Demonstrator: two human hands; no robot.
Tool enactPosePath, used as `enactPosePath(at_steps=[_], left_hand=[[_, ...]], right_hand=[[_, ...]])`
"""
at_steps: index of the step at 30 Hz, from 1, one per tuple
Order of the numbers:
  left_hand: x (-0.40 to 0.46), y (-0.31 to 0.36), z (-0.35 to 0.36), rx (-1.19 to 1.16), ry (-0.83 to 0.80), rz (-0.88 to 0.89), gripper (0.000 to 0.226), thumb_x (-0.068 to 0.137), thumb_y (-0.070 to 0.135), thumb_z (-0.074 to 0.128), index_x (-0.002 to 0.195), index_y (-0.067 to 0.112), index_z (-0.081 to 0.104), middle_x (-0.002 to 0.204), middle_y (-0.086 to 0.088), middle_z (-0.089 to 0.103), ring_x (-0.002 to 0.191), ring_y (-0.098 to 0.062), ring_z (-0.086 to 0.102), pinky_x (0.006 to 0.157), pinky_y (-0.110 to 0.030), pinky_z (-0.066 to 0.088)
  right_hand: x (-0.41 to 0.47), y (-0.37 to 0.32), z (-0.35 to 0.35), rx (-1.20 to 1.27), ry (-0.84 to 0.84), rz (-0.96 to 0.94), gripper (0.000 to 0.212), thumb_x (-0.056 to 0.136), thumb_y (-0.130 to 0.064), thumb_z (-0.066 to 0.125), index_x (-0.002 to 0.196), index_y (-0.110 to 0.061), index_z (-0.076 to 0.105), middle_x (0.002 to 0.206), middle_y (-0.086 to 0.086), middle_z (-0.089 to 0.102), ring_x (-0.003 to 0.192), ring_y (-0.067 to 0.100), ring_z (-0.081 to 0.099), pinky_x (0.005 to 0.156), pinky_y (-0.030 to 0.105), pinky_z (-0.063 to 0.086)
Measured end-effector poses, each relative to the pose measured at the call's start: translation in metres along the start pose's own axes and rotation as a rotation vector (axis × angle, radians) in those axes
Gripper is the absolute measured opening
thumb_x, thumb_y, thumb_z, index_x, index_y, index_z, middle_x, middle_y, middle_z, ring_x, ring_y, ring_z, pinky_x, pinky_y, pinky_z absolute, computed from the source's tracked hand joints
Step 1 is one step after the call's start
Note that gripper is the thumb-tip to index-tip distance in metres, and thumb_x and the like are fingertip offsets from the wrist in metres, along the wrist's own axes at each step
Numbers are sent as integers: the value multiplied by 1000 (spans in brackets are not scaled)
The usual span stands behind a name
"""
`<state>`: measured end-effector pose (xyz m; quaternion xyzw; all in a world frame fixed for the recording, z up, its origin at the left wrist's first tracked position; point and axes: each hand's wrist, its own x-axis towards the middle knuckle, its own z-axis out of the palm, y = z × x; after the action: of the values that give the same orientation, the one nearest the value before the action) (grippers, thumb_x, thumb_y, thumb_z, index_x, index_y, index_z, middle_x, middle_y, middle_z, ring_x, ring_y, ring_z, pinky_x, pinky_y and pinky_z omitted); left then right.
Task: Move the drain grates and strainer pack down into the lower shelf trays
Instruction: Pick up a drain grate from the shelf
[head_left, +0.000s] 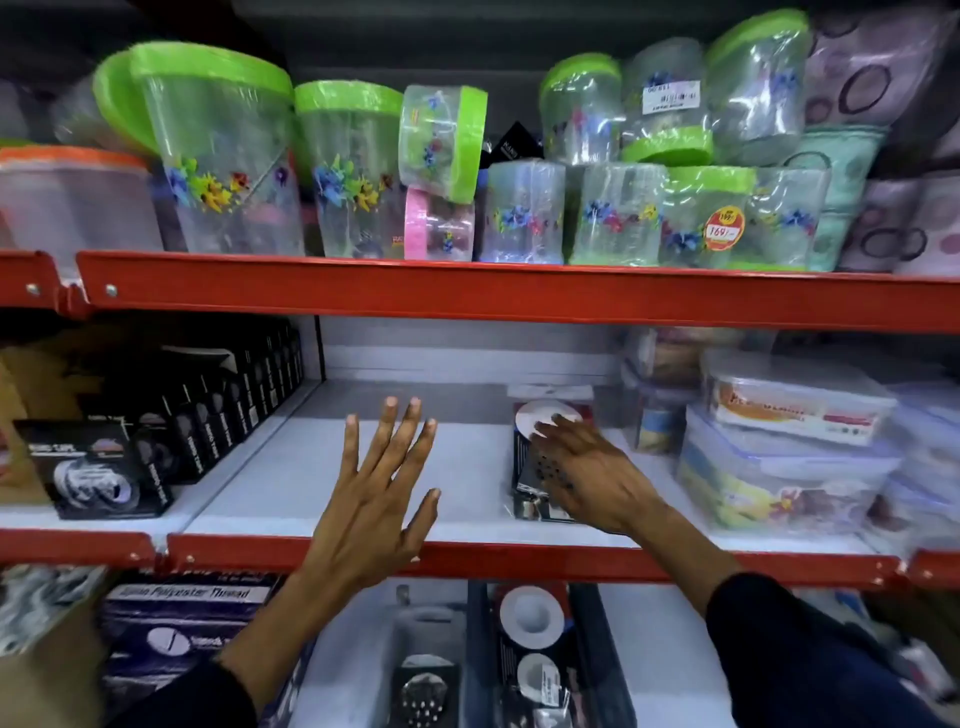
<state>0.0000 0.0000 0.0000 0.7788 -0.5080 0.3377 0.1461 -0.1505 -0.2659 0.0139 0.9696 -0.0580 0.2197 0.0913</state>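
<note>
On middle white shelf (322, 467): last black carded strainer pack (540, 457) under right hand (587, 467), fingers flat, not yet gripped. Left hand (374, 499) spread wide, holding nothing. Below, clear lower trays (457, 649) already held perforated grate (423, 691) and carded packs (532, 644); mostly done, apparently.

Glossy clear plastic jars (348, 171) above a matt white shelf (467, 467).

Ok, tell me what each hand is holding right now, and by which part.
The left hand holds nothing, fingers spread. The right hand lies on the strainer pack on the middle shelf, over its middle; whether it grips yet cannot be told.
</note>
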Motion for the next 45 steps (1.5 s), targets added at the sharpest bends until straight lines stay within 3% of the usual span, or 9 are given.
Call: enactPosePath(at_steps=[3,6,10,13,20,31,36,41,45], left_hand=[[-11,-10,16,1,-129,-59,70,99,50,30,157,17,8,168,-6,0,155,-25,-5,122,-60,7],[-20,-20,34,-15,-213,-99,68,100,54,23,157,20,7,168,-4,-4,154,-21,-13,123,-57,1],[-27,-34,42,-50,-265,-145,67,99,58,18,157,24,9,167,-2,-9,153,-18,-17,125,-57,0],[-27,-45,44,-87,-264,-164,68,99,60,17,157,25,11,167,0,-9,153,-15,-19,125,-55,-3],[-28,-73,55,-161,-306,-271,70,97,58,12,156,22,15,167,2,-6,151,-13,-22,124,-54,-8],[-29,-80,64,-155,-351,-306,77,88,48,14,157,16,6,167,-2,-6,150,-15,-26,123,-51,-13],[-30,-82,68,-156,-333,-291,79,86,50,16,157,17,7,167,-1,-5,151,-14,-24,124,-52,-12],[-32,-84,72,-127,-322,-279,78,87,51,15,157,17,8,166,-1,-5,151,-14,-23,124,-52,-12],[-33,-83,72,-137,-306,-267,79,87,52,15,156,15,13,166,-3,0,153,-17,-19,124,-52,-11]], right_hand=[[6,13,20,105,-318,170,81,91,-49,59,157,-19,23,166,10,21,154,30,16,127,40,14],[15,19,26,106,-471,257,91,85,-60,60,158,-23,18,166,10,17,151,33,21,124,42,20],[25,26,22,131,-442,251,89,73,-65,65,148,-34,29,142,4,47,126,31,48,104,41,42],[31,31,21,118,-422,232,88,70,-68,70,142,-34,33,134,4,51,121,30,50,98,42,44],[67,-4,-1,212,-281,71,97,64,-80,59,147,-42,27,150,-2,41,135,25,38,114,46,34],[115,-95,63,321,-629,-58,87,81,-72,60,152,-32,30,158,3,34,141,27,33,114,44,34],[103,-87,62,352,-608,-82,87,87,-72,50,157,-35,14,169,-2,6,155,24,5,126,45,7],[73,-45,41,236,-294,70,82,94,-63,45,159,-29,8,169,-1,5,155,23,4,126,41,5],[49,-2,25,109,-412,319,97,83,-57,62,159,-25,10,167,9,14,153,33,12,126,48,14]])
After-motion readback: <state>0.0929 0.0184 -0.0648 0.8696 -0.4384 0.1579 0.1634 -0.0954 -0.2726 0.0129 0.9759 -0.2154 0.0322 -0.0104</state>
